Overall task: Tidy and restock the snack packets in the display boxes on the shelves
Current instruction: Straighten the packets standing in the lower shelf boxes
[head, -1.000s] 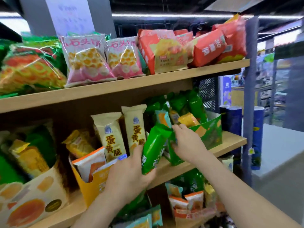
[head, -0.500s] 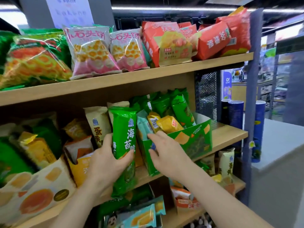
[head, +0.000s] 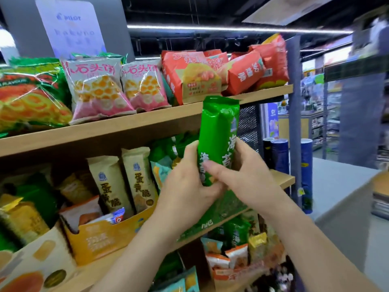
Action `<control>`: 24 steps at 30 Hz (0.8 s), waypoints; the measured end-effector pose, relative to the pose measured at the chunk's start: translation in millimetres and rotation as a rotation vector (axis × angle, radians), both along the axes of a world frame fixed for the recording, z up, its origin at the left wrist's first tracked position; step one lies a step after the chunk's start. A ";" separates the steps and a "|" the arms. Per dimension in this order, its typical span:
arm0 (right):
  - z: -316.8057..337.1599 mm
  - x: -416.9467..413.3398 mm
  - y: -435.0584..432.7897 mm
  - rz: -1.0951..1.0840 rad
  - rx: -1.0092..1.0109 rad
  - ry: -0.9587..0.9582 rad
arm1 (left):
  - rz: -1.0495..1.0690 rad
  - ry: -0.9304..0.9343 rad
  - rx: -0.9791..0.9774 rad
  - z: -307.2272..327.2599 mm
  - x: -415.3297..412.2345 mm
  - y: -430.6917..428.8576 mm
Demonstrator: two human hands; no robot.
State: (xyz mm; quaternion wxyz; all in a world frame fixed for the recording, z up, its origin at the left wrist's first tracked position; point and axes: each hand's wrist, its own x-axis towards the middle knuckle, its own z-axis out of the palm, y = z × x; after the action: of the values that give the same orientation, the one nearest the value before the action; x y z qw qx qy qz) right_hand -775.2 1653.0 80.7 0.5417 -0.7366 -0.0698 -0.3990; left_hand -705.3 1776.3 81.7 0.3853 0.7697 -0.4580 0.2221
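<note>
A tall green snack packet [head: 219, 131] stands upright in front of the middle shelf, held by both hands at its lower end. My left hand [head: 187, 186] grips it from the left and below. My right hand [head: 244, 178] wraps its fingers round it from the right. Behind and below my hands sits the green display box [head: 219, 213] on the middle shelf, mostly hidden, with more green packets [head: 166, 148] showing above it. To its left a yellow display box [head: 109, 237] holds two beige packets [head: 126, 182] standing upright.
The top shelf [head: 147, 121] carries pink, red and green bags. A white-and-orange display box [head: 31, 268] stands at the lower left. Blue tubes [head: 280, 157] stand right of the shelf post, by a grey counter [head: 341, 186]. More packets fill the bottom shelf [head: 231, 260].
The green packet has risen and moved right, from beside the yellow box to in front of the green box. My right hand left the box rim and now grips the packet too.
</note>
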 end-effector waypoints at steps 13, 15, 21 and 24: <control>21.1 45.0 -102.3 -0.298 0.066 0.066 | 0.440 -0.129 0.436 31.2 71.7 -80.4; 14.5 45.1 -108.0 -0.294 0.039 0.101 | 0.410 -0.088 0.373 34.1 79.0 -84.4; 7.8 43.3 -103.1 -0.397 -0.112 0.048 | 0.203 -0.022 0.159 38.3 83.8 -83.7; -4.0 45.3 -91.6 -0.477 -0.113 -0.043 | 0.120 -0.123 0.131 39.0 85.5 -90.8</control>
State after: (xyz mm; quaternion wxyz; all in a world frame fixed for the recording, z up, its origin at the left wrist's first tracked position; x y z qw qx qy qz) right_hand -729.9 1561.4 76.7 0.3883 -0.7528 0.0724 -0.5266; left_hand -619.8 1685.5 120.6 0.2913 0.8043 -0.4475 0.2609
